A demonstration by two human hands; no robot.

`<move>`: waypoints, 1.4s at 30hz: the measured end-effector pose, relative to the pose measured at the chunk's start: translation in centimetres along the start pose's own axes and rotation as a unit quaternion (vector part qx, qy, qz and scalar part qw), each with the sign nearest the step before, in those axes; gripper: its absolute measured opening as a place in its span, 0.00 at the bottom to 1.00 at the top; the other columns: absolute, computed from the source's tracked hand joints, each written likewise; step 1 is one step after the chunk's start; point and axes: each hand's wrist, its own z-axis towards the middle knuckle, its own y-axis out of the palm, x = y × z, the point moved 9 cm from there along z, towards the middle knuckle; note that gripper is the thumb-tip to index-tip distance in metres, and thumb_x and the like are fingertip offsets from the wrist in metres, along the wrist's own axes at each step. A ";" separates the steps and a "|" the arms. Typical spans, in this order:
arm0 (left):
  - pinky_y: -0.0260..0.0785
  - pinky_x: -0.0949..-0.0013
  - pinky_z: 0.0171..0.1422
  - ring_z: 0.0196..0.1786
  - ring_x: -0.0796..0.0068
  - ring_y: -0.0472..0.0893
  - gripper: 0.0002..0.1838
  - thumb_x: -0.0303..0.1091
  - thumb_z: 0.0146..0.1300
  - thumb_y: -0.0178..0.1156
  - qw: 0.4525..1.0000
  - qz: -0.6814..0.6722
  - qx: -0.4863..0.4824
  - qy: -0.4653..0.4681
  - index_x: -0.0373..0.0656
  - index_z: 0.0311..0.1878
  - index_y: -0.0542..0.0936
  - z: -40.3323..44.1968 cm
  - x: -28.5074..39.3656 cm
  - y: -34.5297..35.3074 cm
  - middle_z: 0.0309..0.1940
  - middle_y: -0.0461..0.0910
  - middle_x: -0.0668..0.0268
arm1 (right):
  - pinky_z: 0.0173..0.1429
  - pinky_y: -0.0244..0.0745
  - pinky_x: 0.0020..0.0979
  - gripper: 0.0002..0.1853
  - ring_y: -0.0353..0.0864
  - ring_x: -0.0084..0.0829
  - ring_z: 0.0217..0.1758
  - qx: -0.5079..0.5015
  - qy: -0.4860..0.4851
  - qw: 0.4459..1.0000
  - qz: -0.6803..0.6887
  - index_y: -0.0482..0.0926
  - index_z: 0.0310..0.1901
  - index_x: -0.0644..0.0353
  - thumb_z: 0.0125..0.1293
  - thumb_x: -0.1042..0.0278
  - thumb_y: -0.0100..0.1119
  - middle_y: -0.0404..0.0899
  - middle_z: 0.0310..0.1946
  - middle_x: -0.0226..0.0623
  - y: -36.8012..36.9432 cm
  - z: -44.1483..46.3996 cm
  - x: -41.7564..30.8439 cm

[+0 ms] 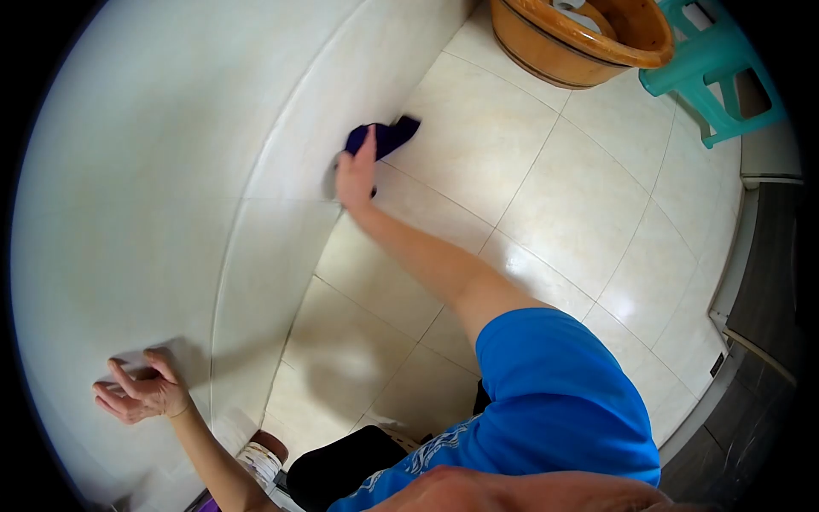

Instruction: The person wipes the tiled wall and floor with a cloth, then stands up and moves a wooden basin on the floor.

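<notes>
My right hand (pixel 357 177) is stretched out to the low part of the tiled wall, gripping a dark blue cloth (pixel 396 137). One end of the cloth hangs out past my fingers towards the floor side. The hand is a little blurred, and some of its fingers are hidden. Lower left, my left hand (pixel 141 392) leans on the pale wall (pixel 145 196) with its fingers bent and apart, holding nothing.
A wooden tub (pixel 559 55) with something whitish inside stands on the tiled floor (pixel 546 196) at the far end. Beside it is a turquoise plastic stool (pixel 712 64). A dark panel (pixel 772 264) runs along the right edge.
</notes>
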 end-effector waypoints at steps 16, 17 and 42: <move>0.69 0.51 0.50 0.57 0.49 0.68 0.27 0.52 0.60 0.59 0.998 -0.026 -0.020 -0.051 0.48 0.58 0.73 -0.4 0.0 -0.1 0.59 0.65 0.56 | 0.75 0.48 0.39 0.38 0.50 0.54 0.72 -0.097 -0.110 0.970 -0.195 0.41 0.68 0.76 0.60 0.76 0.48 0.49 0.69 0.60 0.5 -6.4 5.5; 0.69 0.52 0.50 0.57 0.50 0.67 0.27 0.53 0.59 0.59 0.998 -0.030 -0.018 -0.047 0.48 0.58 0.73 -0.6 -0.4 0.1 0.59 0.64 0.56 | 0.75 0.48 0.39 0.38 0.50 0.55 0.72 -0.082 -0.064 0.980 -0.168 0.41 0.68 0.77 0.60 0.76 0.48 0.49 0.68 0.61 0.7 -6.3 5.3; 0.65 0.57 0.59 0.62 0.55 0.65 0.27 0.57 0.60 0.58 0.999 -0.012 0.013 -0.044 0.51 0.57 0.76 -1.2 -0.3 -0.1 0.60 0.65 0.59 | 0.61 0.71 0.35 0.33 0.67 0.49 0.62 -0.211 -0.096 0.897 -0.375 0.53 0.66 0.72 0.58 0.77 0.52 0.60 0.63 0.54 0.2 -6.3 5.5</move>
